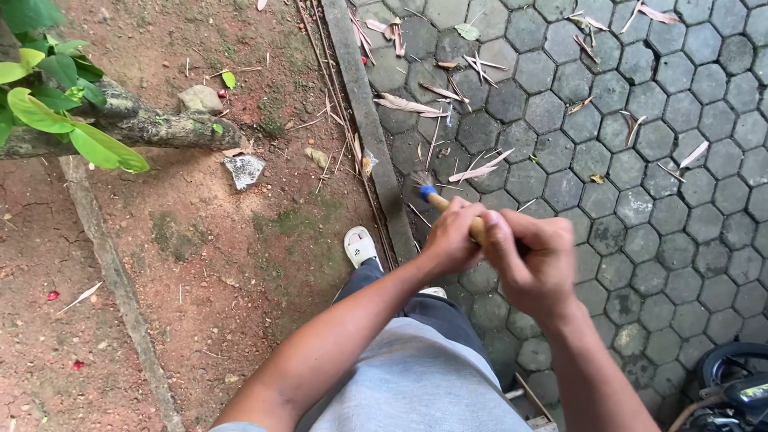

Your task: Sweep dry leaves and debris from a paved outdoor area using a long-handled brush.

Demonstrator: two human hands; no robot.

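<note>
Hands hold one stick: the left hand and the right hand are both curled tight around a wooden broom handle with a blue band, out in front over the grey paving stones. The handle looks stiff, light and smooth, so a firm grip near its middle seems best. Dry leaves lie on the stones, and a white sandal stands by the curb.

Soft, even daylight, faint shadows, no glare; slight motion blur on the hands.
</note>
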